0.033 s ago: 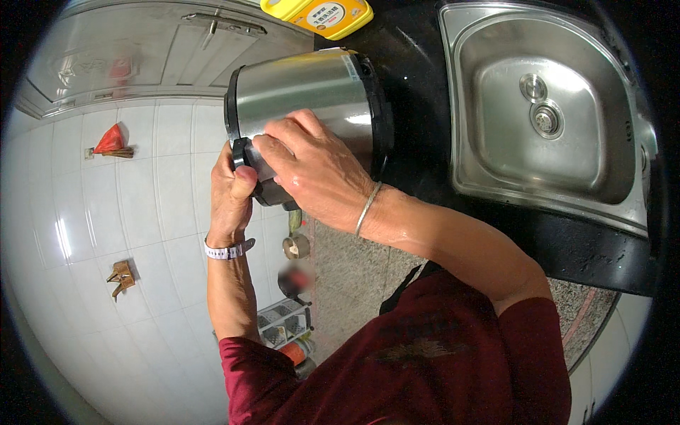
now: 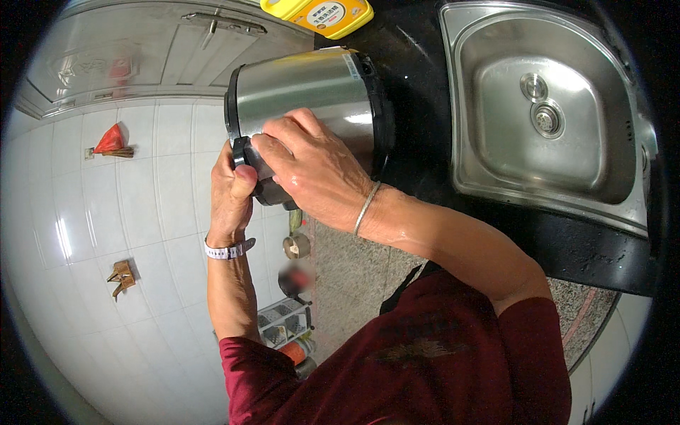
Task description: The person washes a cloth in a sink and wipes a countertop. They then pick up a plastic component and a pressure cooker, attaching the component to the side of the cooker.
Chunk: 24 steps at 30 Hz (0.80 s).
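A person in a dark red short-sleeved shirt looks down on a cylindrical brushed-steel vessel with black plastic ends, lying on its side at the left edge of a glossy black countertop. The left hand, with a pale patterned wrist strap below it, is closed around the black trim at the vessel's near left corner, thumb on top. The right hand, wearing a thin twisted bracelet, lies across the steel side with fingers bent; its palm is hidden, so whether it grips anything cannot be told. The two hands are near each other on the vessel.

To the right, a rounded stainless-steel sink is set into the countertop. Beyond the vessel sits a yellow plastic container. At left, white wall tiles carry a small red pouch, under a grey panelled door. Lower down, a wire rack stands by the speckled floor.
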Tool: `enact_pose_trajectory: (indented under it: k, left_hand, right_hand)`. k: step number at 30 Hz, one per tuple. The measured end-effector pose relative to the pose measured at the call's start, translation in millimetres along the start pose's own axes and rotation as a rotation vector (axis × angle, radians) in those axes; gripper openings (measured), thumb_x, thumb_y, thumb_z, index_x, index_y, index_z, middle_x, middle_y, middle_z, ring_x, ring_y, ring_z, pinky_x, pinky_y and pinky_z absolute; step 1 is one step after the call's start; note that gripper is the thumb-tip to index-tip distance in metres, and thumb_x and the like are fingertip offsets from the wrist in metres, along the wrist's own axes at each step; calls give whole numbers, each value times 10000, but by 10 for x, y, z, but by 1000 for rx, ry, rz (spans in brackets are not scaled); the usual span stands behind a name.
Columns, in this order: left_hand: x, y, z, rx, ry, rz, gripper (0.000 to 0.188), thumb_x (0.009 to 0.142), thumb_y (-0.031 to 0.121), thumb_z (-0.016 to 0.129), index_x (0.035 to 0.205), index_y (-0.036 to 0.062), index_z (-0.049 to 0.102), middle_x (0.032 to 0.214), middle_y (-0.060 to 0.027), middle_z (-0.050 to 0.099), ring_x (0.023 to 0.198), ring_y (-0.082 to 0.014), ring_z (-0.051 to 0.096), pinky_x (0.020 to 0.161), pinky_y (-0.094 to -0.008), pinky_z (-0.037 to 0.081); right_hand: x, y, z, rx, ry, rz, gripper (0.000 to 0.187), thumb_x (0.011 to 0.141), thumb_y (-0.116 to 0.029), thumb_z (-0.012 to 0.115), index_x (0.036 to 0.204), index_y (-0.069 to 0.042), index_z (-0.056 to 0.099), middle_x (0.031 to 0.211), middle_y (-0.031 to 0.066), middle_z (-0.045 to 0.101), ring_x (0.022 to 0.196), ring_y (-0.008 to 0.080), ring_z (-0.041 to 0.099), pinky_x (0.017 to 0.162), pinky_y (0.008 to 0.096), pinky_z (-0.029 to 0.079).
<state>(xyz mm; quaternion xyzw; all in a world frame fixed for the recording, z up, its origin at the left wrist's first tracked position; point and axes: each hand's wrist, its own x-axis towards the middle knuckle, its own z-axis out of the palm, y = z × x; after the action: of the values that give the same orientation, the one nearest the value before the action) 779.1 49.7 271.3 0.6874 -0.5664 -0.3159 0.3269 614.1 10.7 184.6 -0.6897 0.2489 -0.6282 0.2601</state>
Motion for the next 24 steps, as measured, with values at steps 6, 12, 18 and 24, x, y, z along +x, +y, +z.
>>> enact_pose_trajectory:
  k: [6, 12, 18, 24]
  left_hand:
    - [14, -94, -128, 42, -6, -12, 1056, 650, 824, 696, 1246, -31, 532, 1115, -56, 604, 1003, -137, 594, 869, -308, 528]
    - [43, -53, -47, -58, -1, 27, 937, 736, 773, 689, 1213, -20, 544, 1086, -34, 597, 991, -116, 556, 871, -295, 489]
    - [54, -76, -108, -54, -11, -7, 990, 726, 810, 628, 1275, -8, 525, 1166, -61, 605, 1063, -157, 591, 933, -343, 514]
    - [66, -120, -170, -72, -24, -17, 956, 758, 802, 607, 1250, -15, 546, 1179, -64, 603, 1065, -162, 586, 938, -355, 506]
  right_hand:
    - [14, 7, 57, -33, 33, -32, 224, 820, -117, 612, 1001, 13, 635, 1015, 106, 588, 1031, 278, 535, 895, 383, 475]
    - [-38, 68, 156, -5, 70, -76, 218, 800, -125, 628, 972, 6, 648, 993, 94, 585, 984, 265, 530, 874, 370, 478]
    - [11, 52, 138, -49, -9, -87, 212, 795, -117, 622, 954, 20, 653, 991, 100, 587, 987, 269, 526, 875, 366, 479]
    - [29, 39, 180, -51, 54, -62, 207, 808, -121, 621, 961, 14, 657, 1020, 98, 585, 1011, 265, 522, 889, 387, 468]
